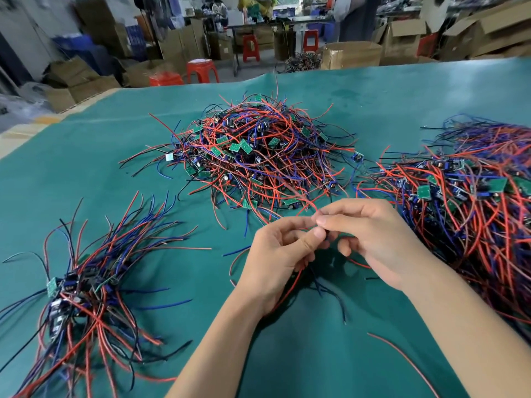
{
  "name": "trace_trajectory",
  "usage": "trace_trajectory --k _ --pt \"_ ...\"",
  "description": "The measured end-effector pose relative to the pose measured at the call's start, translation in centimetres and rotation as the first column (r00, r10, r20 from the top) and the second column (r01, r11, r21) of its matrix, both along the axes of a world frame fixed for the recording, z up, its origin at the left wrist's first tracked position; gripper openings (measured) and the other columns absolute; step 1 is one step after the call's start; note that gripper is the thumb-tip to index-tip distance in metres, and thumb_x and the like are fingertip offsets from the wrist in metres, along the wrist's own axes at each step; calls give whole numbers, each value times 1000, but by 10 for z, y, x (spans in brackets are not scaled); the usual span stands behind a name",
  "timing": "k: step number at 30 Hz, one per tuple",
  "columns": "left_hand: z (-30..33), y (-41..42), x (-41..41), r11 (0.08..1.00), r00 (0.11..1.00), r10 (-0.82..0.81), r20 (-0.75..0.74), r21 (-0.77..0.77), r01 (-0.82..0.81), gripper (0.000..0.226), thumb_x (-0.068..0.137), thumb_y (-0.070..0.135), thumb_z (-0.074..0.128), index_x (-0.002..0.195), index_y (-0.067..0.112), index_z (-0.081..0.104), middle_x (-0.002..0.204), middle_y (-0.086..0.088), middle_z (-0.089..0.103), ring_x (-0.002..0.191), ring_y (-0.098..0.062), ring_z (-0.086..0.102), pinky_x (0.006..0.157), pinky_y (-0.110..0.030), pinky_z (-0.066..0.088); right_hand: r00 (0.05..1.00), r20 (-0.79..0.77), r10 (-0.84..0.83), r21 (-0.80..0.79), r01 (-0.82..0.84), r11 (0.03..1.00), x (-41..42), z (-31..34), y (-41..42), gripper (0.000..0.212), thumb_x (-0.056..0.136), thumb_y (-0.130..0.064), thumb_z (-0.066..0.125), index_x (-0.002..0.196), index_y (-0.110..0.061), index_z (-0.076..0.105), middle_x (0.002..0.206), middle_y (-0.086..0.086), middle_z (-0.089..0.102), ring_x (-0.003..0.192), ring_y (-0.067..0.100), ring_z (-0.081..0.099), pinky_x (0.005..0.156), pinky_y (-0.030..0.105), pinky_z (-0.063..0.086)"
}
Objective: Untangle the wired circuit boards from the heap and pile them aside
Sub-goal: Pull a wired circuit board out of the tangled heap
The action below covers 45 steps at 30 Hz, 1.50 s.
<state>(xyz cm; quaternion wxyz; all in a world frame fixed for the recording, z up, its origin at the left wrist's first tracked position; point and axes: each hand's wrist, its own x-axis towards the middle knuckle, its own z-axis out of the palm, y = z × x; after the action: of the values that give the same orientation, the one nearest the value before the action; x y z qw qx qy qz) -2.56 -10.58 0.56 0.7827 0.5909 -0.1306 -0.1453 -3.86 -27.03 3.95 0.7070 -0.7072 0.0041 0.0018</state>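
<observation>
Above the green mat (86, 156), the left hand (275, 254) and right hand (370, 234) met fingertip to fingertip, both pinching the red and dark wires (290, 285) that trailed down beneath them. The tangled heap (253, 156) of wired boards lay just beyond the hands. A sorted pile (86, 285) sat well apart at the left and a larger mass (471, 202) at the right.

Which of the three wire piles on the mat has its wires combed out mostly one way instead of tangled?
The pile at near left: its boards sit bunched together and the wires fan outward. The middle heap and the big right one are knotted in all directions.
</observation>
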Motion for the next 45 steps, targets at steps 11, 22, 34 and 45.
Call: trace_trajectory --k 11,22,34,45 --pt "5 1 -2 997 998 -57 -6 51 57 15 96 15 60 88 6 68 60 -8 62 45 -11 43 47 -19 31 916 204 -345 19 349 937 7 -3 -5 15 84 -3 80 74 -13 76 67 -3 69 53 10 51 44 19 38" --pt "10 0 -3 1000 997 12 -70 -24 -13 13 98 13 57 88 10 64 68 -6 67 50 -9 48 50 -16 34 570 262 -779 199 757 622 14 4 -49 18 94 -16 67 77 -23 69 60 -6 62 45 8 55 43 25 46" --pt "4 -1 -1 999 998 9 -63 -37 -12 22 78 27 73 91 10 76 73 -10 70 54 -12 56 49 -17 37 970 232 -74 -207 123 971 -1 3 -5 35 59 -39 88 84 -16 79 80 9 76 70 13 65 52 30 54" --pt "2 -2 0 995 998 5 -68 -98 -12 13 90 7 65 95 -2 73 74 -13 70 57 -14 59 56 -15 46 935 328 -138 -108 182 977 -1 9 -10 17 73 -14 87 81 -28 82 77 1 78 65 10 68 51 22 53"
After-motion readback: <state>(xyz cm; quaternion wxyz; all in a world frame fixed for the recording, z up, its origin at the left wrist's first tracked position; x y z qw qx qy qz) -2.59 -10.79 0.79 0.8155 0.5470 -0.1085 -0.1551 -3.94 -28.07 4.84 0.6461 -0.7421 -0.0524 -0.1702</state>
